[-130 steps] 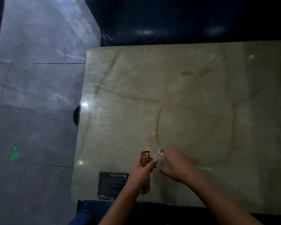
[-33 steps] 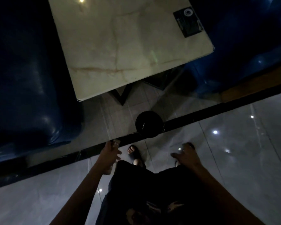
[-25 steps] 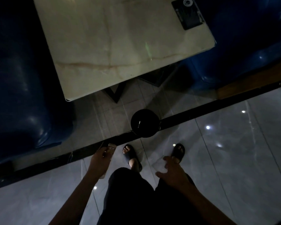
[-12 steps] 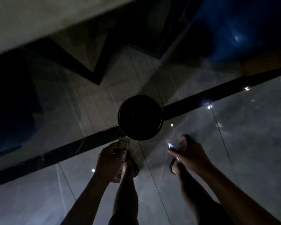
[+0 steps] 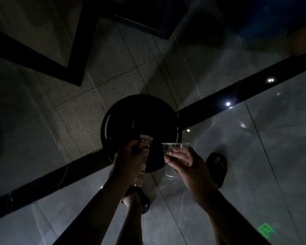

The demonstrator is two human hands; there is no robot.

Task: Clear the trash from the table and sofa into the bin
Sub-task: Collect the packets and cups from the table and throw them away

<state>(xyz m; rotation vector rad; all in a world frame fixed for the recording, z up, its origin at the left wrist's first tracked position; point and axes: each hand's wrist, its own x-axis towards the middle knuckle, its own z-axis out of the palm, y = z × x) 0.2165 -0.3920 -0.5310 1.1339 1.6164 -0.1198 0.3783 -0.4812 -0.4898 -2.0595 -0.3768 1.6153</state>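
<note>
A round black bin (image 5: 113, 121) stands on the floor directly below me, its inside too dark to see. My left hand (image 5: 129, 160) grips a brown snack wrapper (image 5: 144, 149) upright over the bin's near rim. My right hand (image 5: 185, 161) holds a clear plastic cup (image 5: 171, 156) by its side, mouth up, at the bin's near right edge. Both arms reach down from the bottom of the head view.
Black table legs (image 5: 74, 68) cross the tiled floor above the bin. A black floor strip (image 5: 237, 92) runs diagonally under the bin. My sandalled feet (image 5: 217, 167) stand on glossy grey tiles just behind it. A dark blue sofa (image 5: 272, 20) shows at the top right.
The view has closed in on the bin. Both hands have moved forward over its near rim, the cup now plainly visible in my right hand.
</note>
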